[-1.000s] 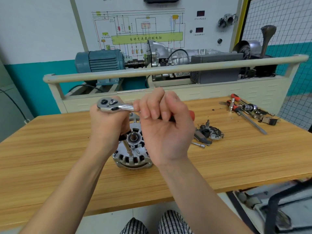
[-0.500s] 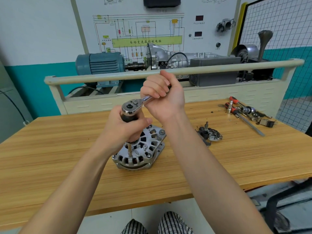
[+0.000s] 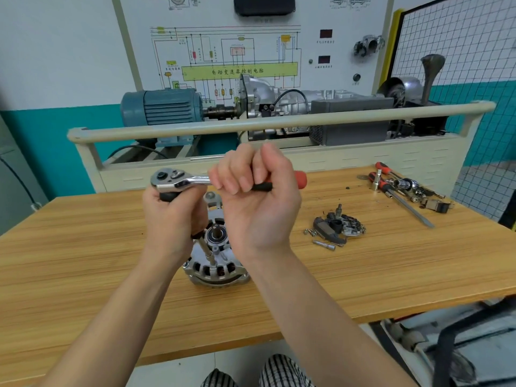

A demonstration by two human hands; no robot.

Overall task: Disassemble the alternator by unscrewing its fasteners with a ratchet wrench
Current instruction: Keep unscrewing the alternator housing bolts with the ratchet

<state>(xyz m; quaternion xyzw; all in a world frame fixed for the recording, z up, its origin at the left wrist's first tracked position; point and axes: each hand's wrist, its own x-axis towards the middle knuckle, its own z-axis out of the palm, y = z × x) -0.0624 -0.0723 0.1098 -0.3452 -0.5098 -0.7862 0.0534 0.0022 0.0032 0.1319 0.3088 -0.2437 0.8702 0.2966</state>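
Note:
A silver alternator (image 3: 216,268) lies on the wooden bench (image 3: 83,261), its bearing end facing up. A chrome ratchet wrench (image 3: 178,180) with a red and black handle is held level above it. From the wrench head a long extension bar (image 3: 206,254) reaches down to a fastener near the alternator's front rim. My left hand (image 3: 173,219) grips the black collar of the extension just under the wrench head. My right hand (image 3: 258,202) is curled round the wrench handle, palm towards me; the red handle tip sticks out to its right.
Removed alternator parts and small screws (image 3: 335,227) lie right of the alternator. Screwdrivers and sockets (image 3: 402,191) lie at the bench's far right. A beige rail (image 3: 279,121) and a training stand with a blue motor (image 3: 162,107) stand behind the bench.
The wrench handle has swung back from pointing away from me to pointing right, and my right hand came down and towards me with it. My left hand stayed on the extension.

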